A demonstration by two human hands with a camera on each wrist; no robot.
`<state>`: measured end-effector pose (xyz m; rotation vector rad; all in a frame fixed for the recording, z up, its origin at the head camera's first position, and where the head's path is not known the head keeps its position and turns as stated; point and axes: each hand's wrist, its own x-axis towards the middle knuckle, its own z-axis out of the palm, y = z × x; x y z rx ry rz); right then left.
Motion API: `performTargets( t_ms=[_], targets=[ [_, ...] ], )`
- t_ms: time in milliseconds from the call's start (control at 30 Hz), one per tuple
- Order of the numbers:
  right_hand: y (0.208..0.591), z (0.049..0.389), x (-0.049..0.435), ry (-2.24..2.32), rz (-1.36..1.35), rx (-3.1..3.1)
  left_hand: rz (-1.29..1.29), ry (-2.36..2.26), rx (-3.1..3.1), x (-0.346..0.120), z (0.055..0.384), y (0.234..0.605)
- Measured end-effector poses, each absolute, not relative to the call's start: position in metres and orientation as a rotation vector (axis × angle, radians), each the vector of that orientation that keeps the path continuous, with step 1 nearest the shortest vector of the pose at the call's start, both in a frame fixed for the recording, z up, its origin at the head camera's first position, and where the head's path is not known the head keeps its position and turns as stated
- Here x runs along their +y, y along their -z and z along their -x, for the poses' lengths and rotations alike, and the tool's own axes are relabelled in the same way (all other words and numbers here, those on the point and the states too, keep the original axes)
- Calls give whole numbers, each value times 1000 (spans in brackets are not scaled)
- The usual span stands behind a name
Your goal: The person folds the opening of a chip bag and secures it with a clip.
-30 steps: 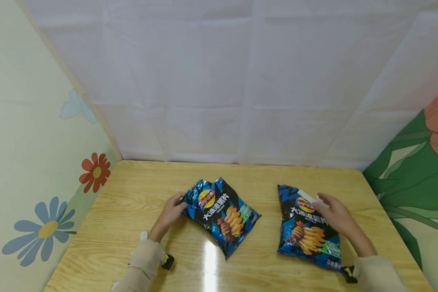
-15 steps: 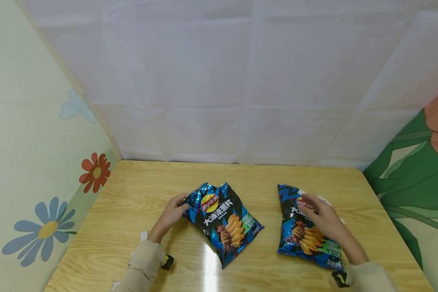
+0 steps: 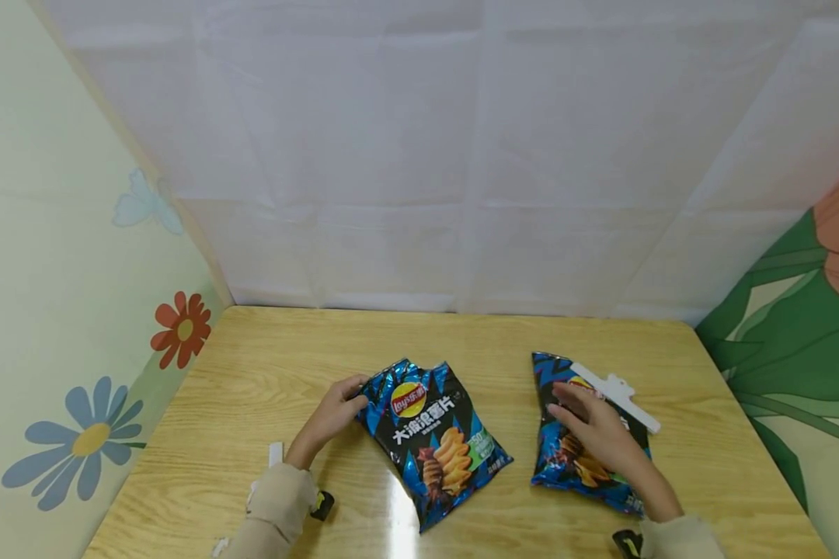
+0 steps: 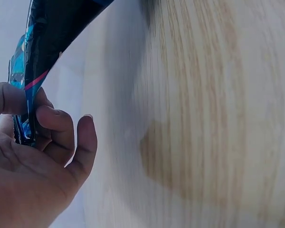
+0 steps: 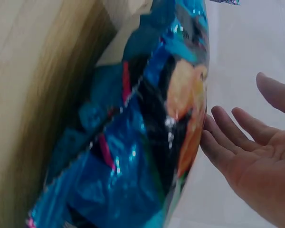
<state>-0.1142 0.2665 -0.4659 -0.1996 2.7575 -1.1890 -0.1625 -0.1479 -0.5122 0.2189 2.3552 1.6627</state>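
A blue and black chip bag lies askew near the middle of the wooden table. My left hand pinches its upper left corner; the left wrist view shows the thumb and fingers curled on the bag's edge. To the right lies a second, matching chip bag, with a white bar-shaped clip slanting across its upper right side. Over that bag hovers my right hand, partly covering its print. In the right wrist view the right hand's fingers are spread and hold nothing.
The wooden table runs back to a white sheet. Small white pieces lie near my left sleeve. Painted walls flank the table on both sides.
My right hand has moved left and toward me off the white clip, uncovering it. The left bag has slid slightly toward me and right, its corner still in my left hand.
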Motion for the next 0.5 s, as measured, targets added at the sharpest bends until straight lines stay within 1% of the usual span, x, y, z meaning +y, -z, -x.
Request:
performTargets(
  t_ms=[333,500],
  targets=[
    [466,111,250,1234,172,2720,-272,-1639,2341,-145,157,511],
    [466,112,244,1263,163,2693,-339,-1632,2328,-143,154,510]
  ],
)
